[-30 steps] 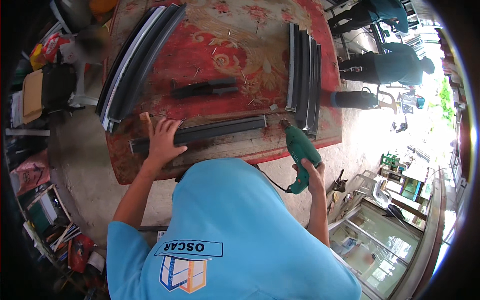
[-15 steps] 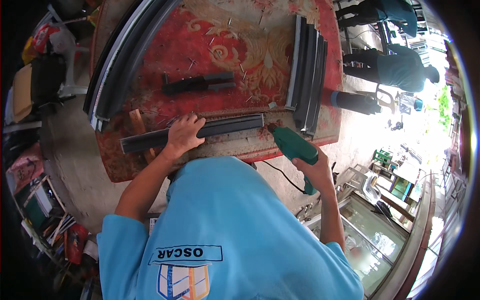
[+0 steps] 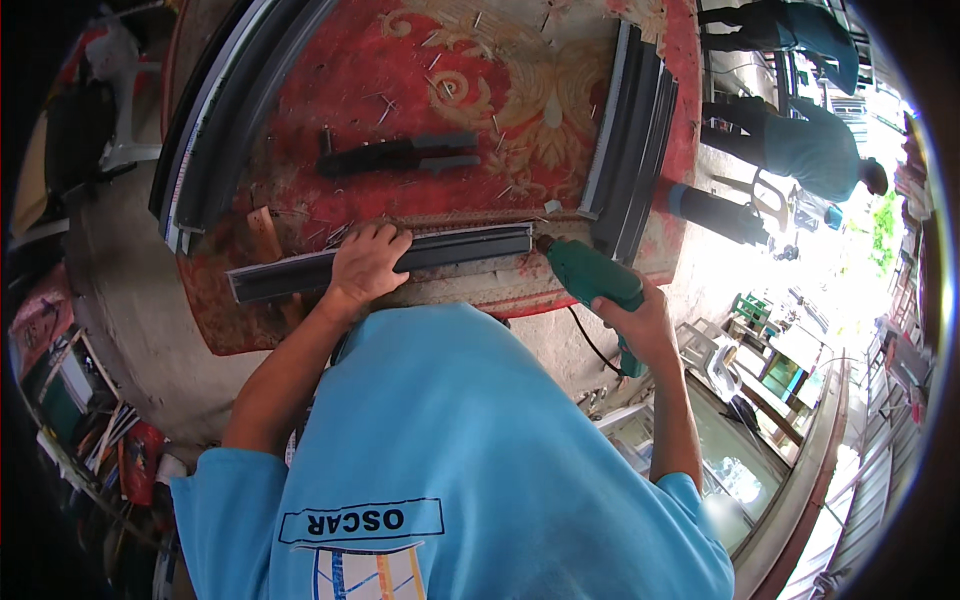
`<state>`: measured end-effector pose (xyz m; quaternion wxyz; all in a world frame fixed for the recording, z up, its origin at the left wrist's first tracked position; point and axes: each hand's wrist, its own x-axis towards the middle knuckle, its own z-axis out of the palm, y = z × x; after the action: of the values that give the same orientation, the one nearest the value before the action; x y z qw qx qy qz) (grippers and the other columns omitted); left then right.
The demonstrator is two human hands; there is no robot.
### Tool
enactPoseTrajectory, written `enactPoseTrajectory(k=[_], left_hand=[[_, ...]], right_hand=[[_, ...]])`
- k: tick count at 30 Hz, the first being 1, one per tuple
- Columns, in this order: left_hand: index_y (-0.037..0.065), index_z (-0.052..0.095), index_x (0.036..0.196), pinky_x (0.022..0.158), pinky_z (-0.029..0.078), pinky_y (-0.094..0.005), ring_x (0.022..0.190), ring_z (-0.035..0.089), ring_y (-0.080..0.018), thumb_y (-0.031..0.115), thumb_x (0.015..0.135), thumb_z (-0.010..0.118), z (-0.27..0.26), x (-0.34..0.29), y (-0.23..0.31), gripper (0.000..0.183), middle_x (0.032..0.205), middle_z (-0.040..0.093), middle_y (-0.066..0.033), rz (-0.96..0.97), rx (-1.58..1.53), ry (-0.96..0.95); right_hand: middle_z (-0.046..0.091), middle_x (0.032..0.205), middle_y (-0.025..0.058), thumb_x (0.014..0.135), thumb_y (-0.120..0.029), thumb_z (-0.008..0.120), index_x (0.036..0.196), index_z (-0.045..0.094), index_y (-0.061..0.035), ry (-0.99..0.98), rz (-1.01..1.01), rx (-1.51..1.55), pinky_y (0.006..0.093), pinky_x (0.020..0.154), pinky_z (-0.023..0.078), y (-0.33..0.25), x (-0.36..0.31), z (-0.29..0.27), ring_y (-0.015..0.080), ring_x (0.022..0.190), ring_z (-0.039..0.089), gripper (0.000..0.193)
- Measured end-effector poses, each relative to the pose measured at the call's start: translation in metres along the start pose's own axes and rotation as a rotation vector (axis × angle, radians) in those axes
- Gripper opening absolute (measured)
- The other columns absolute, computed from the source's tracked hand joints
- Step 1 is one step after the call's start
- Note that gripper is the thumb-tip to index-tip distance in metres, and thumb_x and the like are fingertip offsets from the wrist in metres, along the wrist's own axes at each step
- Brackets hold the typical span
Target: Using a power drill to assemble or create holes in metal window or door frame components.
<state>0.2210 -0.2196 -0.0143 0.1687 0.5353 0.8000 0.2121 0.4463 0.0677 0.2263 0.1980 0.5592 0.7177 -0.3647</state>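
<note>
A short dark grey metal profile (image 3: 460, 249) lies along the near edge of the table. My left hand (image 3: 368, 262) is closed over its middle, fingers wrapped across the top. In my right hand (image 3: 645, 322) is a green power drill (image 3: 592, 272), gripped by its handle. The drill's chuck points left at the profile's right end and is very close to it; whether the bit touches cannot be made out. Under the profile's left part, a wooden strip (image 3: 264, 235) sticks out. Farther in, a black tool with two prongs (image 3: 400, 154) lies on the red patterned cloth (image 3: 330, 95).
Long dark profiles (image 3: 235, 110) lie at the table's left, and a stack of shorter profiles (image 3: 630, 140) at its right. Loose screws or nails (image 3: 437, 60) are scattered over the cloth. A dark cylinder (image 3: 715, 212) stands beyond the right edge. Two people (image 3: 810, 145) are off to the right.
The drill's chuck has come slightly nearer the profile's right end. My view has shifted a little; both hands keep their hold.
</note>
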Motion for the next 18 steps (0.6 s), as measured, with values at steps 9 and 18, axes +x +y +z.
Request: enactPoseTrajectory(k=[9,18], left_hand=[[0.019,0.069,0.116,0.089,0.053,-0.0408,0.103,0.064,-0.0245,0.036,0.061,0.089,0.0048,0.0003,0.0032,0.061,0.102,0.063,-0.0013,-0.002,0.019,0.013],[0.019,0.069,0.117,0.088,0.054,-0.0404,0.103,0.064,-0.0243,0.036,0.062,0.089,0.0056,0.0012,0.0075,0.06,0.103,0.063,-0.0013,-0.016,0.007,-0.019]], right_hand=[[0.077,0.108,0.0122,0.079,-0.029,0.087,0.131,0.067,-0.0006,-0.004,-0.028,0.021,0.0357,0.093,0.055,0.0012,0.0008,-0.001,0.0186,0.101,0.073,0.062],[0.077,0.108,0.0132,0.079,-0.029,0.087,0.13,0.067,0.0011,-0.016,-0.018,0.015,0.0359,0.092,0.056,0.0038,0.0043,-0.0065,0.0197,0.1,0.073,0.062]])
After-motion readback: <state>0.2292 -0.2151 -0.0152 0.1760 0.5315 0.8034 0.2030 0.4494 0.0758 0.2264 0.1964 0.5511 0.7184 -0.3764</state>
